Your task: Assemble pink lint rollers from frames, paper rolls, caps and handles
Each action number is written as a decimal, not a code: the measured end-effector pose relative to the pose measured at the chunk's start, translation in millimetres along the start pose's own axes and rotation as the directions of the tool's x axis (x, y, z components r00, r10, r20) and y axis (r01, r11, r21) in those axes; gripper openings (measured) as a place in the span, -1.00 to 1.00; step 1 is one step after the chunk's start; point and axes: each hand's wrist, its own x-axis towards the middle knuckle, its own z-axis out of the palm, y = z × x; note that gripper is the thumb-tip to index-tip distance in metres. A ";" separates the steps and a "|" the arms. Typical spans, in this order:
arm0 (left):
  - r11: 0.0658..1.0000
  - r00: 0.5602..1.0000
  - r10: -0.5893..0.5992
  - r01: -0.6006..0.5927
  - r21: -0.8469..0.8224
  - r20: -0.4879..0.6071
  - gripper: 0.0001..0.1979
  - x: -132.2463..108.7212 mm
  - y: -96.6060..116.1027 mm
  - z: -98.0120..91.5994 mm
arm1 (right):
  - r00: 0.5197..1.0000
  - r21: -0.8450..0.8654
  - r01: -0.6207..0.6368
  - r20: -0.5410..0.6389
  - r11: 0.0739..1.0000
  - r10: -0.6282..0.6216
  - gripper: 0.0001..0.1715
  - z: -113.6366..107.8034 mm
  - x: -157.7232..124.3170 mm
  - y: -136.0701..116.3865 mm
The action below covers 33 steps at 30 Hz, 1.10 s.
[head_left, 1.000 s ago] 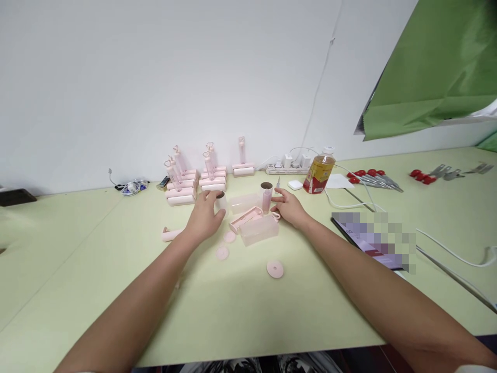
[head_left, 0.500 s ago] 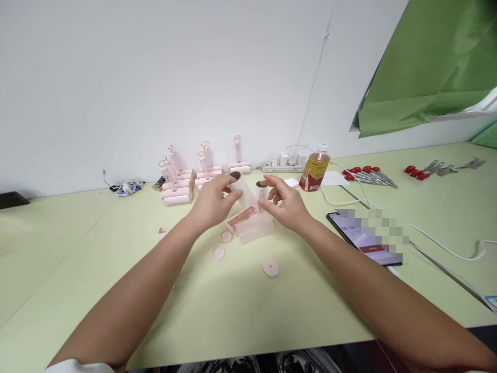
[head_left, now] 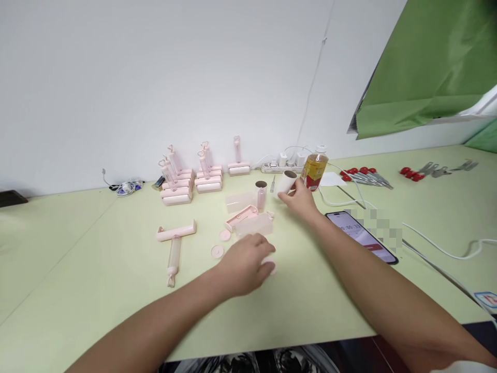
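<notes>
The right hand (head_left: 305,202) grips a tilted white roll (head_left: 286,184) by its side, just left of the far bottle (head_left: 316,168), seemingly to keep its hollow end clear, as the half-curled left hand (head_left: 244,265) partly hides a nearer pink disc (head_left: 274,269), any hold impossible to tell.

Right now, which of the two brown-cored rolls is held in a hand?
The white roll, tilted in the right hand; the other roll, left of it in the picture, stands upright on the table, untouched.
</notes>
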 end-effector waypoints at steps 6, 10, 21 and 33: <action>0.989 0.989 0.077 -0.092 0.115 0.124 -0.79 -10.4 5.9 11.8 | 1.000 -0.014 0.011 -0.025 1.000 -0.011 -0.60 -1.0 -4.8 -7.6; 0.999 1.000 0.011 -0.010 0.048 -0.022 -0.74 -11.7 -6.5 -1.9 | 0.996 -0.040 0.059 -0.064 0.997 -0.062 -0.57 -4.3 -8.1 -18.0; 0.773 0.796 -0.568 0.603 0.196 -0.207 -0.66 -57.6 -103.9 -91.2 | 0.976 -0.201 -0.035 0.206 0.979 0.077 -0.55 8.7 -9.8 1.5; 0.850 0.847 -0.520 0.525 -0.024 0.107 -0.84 -68.3 -110.6 -85.8 | 0.987 -0.310 0.049 0.159 0.949 0.001 -0.32 -37.4 -23.0 -29.6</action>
